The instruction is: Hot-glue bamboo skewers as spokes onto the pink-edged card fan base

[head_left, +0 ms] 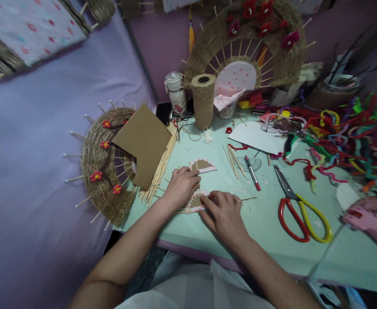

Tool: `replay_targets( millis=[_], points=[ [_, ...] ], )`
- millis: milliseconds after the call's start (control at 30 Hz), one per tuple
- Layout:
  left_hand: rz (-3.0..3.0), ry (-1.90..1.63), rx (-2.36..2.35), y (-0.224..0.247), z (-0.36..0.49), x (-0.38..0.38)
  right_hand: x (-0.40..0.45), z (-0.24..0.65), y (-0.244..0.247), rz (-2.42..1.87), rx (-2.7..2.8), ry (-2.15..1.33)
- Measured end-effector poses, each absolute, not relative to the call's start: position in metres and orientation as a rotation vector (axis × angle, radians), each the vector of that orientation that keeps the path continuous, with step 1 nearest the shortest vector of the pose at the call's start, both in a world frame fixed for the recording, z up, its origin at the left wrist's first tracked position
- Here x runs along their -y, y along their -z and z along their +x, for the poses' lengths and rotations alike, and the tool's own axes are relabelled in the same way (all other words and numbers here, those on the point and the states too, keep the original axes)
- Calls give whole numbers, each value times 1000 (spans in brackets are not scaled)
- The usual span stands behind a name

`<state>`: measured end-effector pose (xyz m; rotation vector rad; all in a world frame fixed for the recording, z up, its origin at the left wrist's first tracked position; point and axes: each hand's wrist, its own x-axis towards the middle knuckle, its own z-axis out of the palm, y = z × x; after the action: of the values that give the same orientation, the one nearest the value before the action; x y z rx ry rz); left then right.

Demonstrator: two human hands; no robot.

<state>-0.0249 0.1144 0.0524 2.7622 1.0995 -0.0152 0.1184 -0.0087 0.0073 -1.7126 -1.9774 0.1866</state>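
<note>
A small brown cardboard half-circle (193, 201) with a pink-and-white fabric rim lies near the table's front edge, thin wooden sticks fanned across it. My right hand (224, 210) grips its right side, index finger on top and thumb at the lower edge. Over its upper left, my left hand (182, 185) is closed with bent fingertips at a thin stick; the exact grip is partly hidden. Just beyond those fingers lies a second, similar half-circle (203, 165). A loose stick (249, 198) pokes out to the right of my right hand.
Left: a bundle of sticks (156, 180), cut cardboard (145, 141) and a twine-woven fan (93, 163). Right: scissors (293, 197), a marker (252, 173), a pink glue gun (368, 219) and tangled pipe cleaners (330, 133). Behind: a twine spool (203, 103) and a white bottle (176, 94).
</note>
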Motion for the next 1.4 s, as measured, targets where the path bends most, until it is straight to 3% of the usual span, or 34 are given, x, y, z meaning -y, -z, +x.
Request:
replay_targets(
  millis=[767, 1400],
  points=[
    [2758, 16, -1105, -51, -25, -115, 9, 119, -5, -1696, 1965, -177],
    [2770, -63, -1150, -60, -33, -111, 14, 121, -2, -1498, 1660, 22]
  ],
)
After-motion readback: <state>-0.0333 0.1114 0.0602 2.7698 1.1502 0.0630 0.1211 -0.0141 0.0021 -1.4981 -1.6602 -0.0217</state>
